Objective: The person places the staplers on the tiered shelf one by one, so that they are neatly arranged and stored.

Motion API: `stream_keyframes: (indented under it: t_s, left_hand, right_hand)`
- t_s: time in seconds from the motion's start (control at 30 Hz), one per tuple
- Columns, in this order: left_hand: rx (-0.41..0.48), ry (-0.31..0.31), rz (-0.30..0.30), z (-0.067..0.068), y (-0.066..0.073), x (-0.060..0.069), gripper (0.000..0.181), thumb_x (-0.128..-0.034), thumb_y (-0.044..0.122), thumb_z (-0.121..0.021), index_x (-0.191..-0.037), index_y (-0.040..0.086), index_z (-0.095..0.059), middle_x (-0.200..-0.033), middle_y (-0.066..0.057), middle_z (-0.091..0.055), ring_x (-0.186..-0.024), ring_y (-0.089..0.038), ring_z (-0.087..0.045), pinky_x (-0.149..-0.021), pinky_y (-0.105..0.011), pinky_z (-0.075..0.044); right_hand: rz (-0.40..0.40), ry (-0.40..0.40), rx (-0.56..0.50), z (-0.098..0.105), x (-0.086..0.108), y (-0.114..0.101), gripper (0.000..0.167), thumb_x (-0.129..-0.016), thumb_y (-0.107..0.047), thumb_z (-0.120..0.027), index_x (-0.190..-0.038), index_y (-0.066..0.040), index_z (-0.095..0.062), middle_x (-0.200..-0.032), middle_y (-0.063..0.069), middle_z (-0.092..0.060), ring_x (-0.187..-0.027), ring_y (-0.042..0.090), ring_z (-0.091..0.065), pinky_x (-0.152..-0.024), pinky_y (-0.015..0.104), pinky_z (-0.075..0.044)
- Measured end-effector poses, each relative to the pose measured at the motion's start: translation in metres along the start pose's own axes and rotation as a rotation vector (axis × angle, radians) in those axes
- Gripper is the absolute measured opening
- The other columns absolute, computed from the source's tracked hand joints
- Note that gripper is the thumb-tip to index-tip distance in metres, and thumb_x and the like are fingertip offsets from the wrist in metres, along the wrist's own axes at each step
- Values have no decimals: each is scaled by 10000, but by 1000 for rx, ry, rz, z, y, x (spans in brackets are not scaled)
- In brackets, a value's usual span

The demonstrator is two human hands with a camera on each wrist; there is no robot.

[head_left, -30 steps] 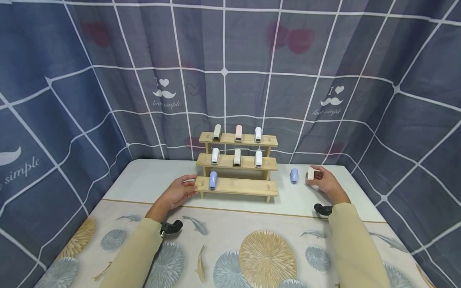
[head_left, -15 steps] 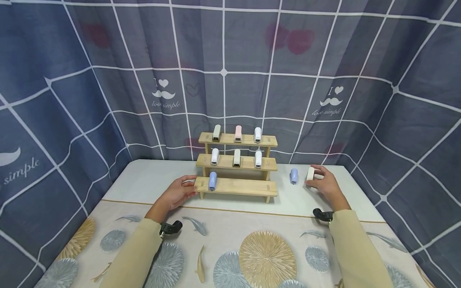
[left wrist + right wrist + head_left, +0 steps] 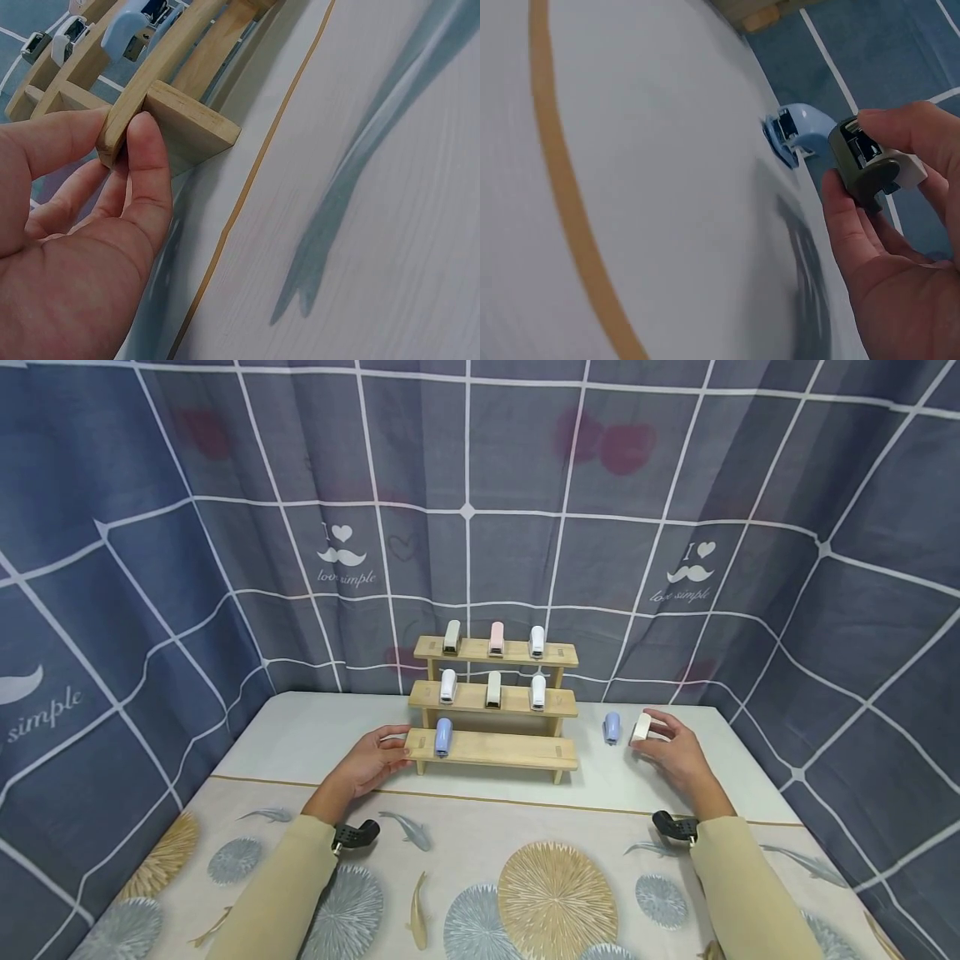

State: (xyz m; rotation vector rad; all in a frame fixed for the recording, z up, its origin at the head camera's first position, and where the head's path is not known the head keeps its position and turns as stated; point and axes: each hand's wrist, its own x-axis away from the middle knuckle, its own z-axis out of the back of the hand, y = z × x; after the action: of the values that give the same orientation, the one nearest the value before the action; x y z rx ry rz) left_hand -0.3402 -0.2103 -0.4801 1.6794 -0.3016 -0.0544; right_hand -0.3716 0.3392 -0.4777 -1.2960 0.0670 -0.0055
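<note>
My right hand (image 3: 678,753) pinches a small stapler (image 3: 641,727) between thumb and fingers. Its top is cream white, and the right wrist view shows its dark olive base (image 3: 855,165) with a metal inside. Just left of it on the table stands a light blue stapler (image 3: 612,727). With thumb and fingers, my left hand (image 3: 371,762) pinches the left end of the lowest board of a three-tier wooden rack (image 3: 510,748). A blue stapler (image 3: 443,737) sits on that board near its left end.
Staplers line the rack's upper tiers: a pink one (image 3: 497,638) between others on top, a cream one (image 3: 493,689) between white ones on the middle tier. A checked curtain (image 3: 510,560) hangs behind. A patterned cloth (image 3: 465,852) covers the table's front.
My right hand has drawn slightly left and toward me, and the cream stapler in it has turned to a slant. The left hand and the rack stay where they were.
</note>
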Motion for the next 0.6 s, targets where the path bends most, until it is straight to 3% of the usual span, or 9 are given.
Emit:
stream_keyframes:
  t_s: [0.17,0.6]
  left_hand:
    - [-9,5,1,1,0,0,622,-994,-71,-574,-1558,-35,-314,-1012,6,-640,-900,-101,-686,-820,-226,-622]
    - [-10,9,1,1,-1,0,627,-996,-66,-577,-1561,-35,-306,-1024,-3,-629,-895,-102,-681,-823,-221,-621]
  right_hand:
    - [20,-9,9,-5,7,-2,812,-830,-24,-829,-1536,-92,-434,-1436,225,-482,-922,-36,-645,-789,158,-586]
    - [28,-36,42,-23,29,-10,875,-800,-114,-879,-1554,-133,-435,-1473,246,-478,-943,-25,-658,-787,161,-580]
